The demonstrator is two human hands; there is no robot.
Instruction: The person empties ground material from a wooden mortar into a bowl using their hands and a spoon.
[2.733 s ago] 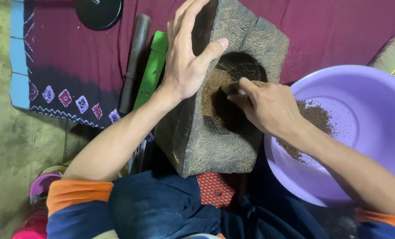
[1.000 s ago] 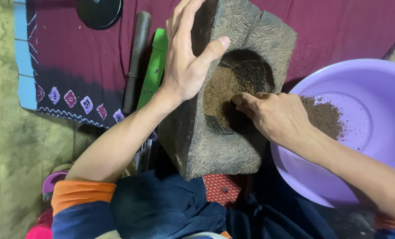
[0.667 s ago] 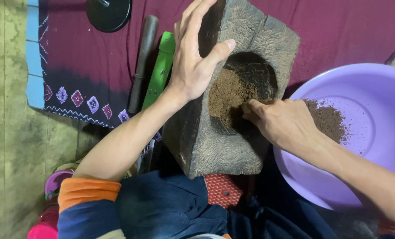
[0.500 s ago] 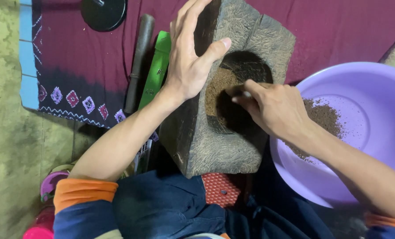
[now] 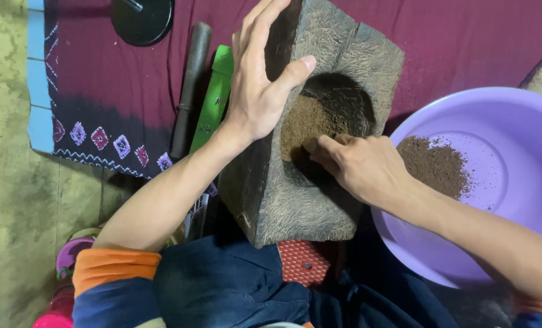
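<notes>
A heavy grey stone mortar block is tipped toward me, its round hollow showing brown ground powder. My left hand grips the block's upper left edge, fingers spread along the side and thumb on the rim of the hollow. My right hand reaches into the hollow, fingertips in the powder; whether it holds anything is hidden. To the right lies a lilac plastic basin with a small heap of the same brown powder in it.
A maroon patterned cloth covers the floor behind the block. On it lie a dark pestle, a green flat tool and a black round lid. Pink plastic items sit at lower left. My blue-clad lap is below.
My right hand swept down through the hollow and back up toward the powder. The view shifted slightly; my left hand kept its grip on the block.
</notes>
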